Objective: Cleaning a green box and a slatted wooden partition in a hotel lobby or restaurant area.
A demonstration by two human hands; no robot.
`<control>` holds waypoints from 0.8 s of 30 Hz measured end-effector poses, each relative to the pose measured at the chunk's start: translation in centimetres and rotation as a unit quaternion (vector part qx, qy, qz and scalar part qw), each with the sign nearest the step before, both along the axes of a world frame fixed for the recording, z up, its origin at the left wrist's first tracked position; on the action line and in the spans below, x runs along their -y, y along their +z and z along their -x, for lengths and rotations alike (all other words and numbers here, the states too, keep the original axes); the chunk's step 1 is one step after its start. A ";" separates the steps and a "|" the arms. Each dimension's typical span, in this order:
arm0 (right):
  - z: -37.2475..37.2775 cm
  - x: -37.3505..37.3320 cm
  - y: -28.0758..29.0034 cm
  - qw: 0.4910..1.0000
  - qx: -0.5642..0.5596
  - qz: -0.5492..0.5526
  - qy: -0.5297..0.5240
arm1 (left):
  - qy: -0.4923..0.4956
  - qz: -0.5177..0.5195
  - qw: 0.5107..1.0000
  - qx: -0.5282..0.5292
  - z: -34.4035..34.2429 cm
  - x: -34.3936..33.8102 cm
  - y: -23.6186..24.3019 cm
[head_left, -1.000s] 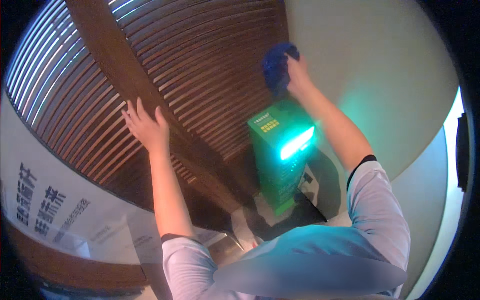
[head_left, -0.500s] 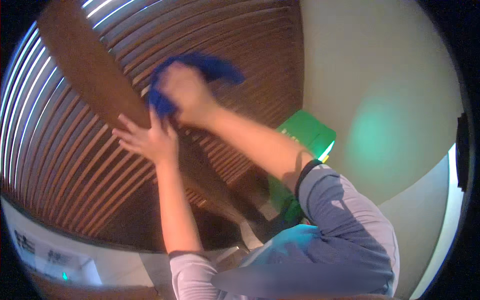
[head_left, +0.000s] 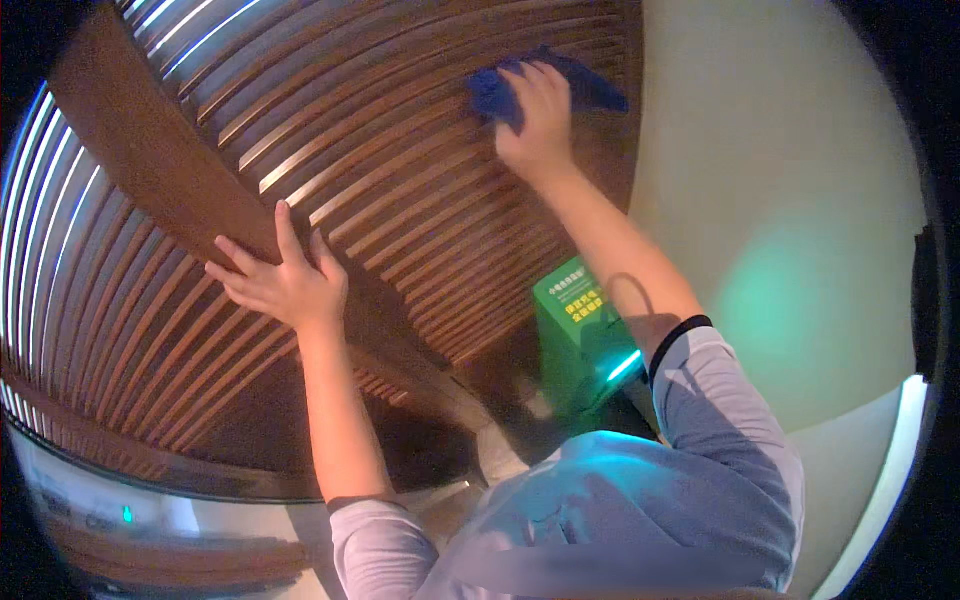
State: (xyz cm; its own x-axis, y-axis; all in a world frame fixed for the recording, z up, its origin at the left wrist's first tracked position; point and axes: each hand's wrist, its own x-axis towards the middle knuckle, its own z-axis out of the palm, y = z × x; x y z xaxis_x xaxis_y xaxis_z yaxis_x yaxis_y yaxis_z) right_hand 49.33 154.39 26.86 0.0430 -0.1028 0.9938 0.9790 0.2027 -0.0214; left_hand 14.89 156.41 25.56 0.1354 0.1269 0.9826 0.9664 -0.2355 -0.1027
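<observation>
A blue cloth [head_left: 590, 85] lies bunched under my right hand [head_left: 540, 115], which presses it against the brown slatted wooden screen [head_left: 420, 130] near its right edge. The fingers curl over the cloth, and part of it spreads out to the right of them. My left hand [head_left: 295, 280] rests with spread fingers on the wide brown beam [head_left: 170, 150] that crosses the slats. Nothing is in the left hand.
A green box-shaped unit [head_left: 575, 320] with a glowing light strip stands below my right forearm. To the right rises a pale plain wall [head_left: 750, 130] with a green glow on it. Bright light comes through the slats at far left.
My right hand has swept the blue cloth to the right and slightly up, away from the beam toward the screen's right edge. The left hand stays nearly in place on the beam.
</observation>
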 end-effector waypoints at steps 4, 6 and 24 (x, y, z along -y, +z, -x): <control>9.0 0.7 1.2 0.996 0.052 0.025 0.074 | 0.006 -0.020 1.000 -0.005 0.2 0.7 0.4; 14.1 0.9 1.3 0.975 0.093 0.114 0.164 | -0.033 -0.033 0.998 0.031 0.4 0.5 0.0; 5.3 0.6 1.6 0.999 -0.001 -0.012 0.044 | 0.002 -0.049 0.999 -0.003 -0.5 0.1 -0.6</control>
State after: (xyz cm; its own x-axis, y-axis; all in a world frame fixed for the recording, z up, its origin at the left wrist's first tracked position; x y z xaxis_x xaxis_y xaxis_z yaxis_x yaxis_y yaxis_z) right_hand 44.06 153.76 28.44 0.0555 -0.1226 0.9909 0.9576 0.2877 -0.0180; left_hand 15.37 156.34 25.00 0.1404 0.0303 0.9896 0.9668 -0.2199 -0.1305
